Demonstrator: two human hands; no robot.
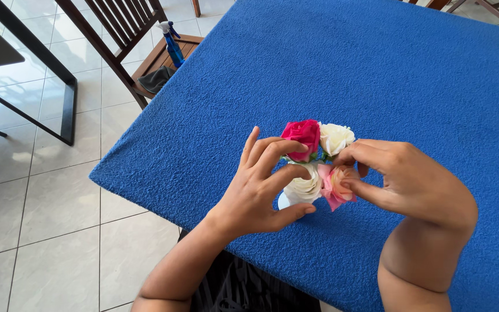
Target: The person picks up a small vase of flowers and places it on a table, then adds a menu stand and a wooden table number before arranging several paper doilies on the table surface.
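While I'm watching the head view, my left hand [258, 190] is cupping the white vase [285, 201] | right hand [402, 176] is pinching the peach rose [337, 184] | bouquet is sitting near-centre on the blue tablecloth [376, 75].

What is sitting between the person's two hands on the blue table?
In the head view, a small bunch of roses fills the gap between the left hand and right hand: a red rose, two white ones and a pink one.
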